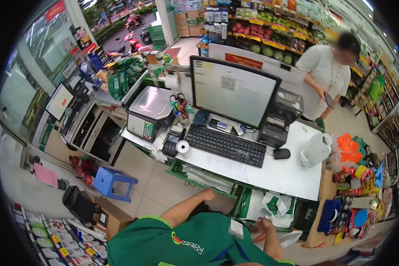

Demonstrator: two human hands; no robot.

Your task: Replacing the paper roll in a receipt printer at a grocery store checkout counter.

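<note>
My right hand (265, 224) is closed at the near edge of an open drawer, fingers curled on a white-and-green plastic bag (275, 205) from the stack there. A white plastic bag (289, 240) hangs just right of my forearm. My left hand (207, 194) is low in front of the counter, beside another open green drawer (178, 167) of flat white bags; its fingers are too small and blurred to read. On the counter's right, a filled white plastic bag (315, 150) stands with its handles up.
A monitor (232, 91), keyboard (228, 144), mouse (282, 153), printer (275, 128) and weighing scale (150, 111) stand on the white counter. Across it, a person (330, 75) holds a phone. Packed goods (359, 195) crowd the right side. Behind me to the left is a blue stool (115, 182).
</note>
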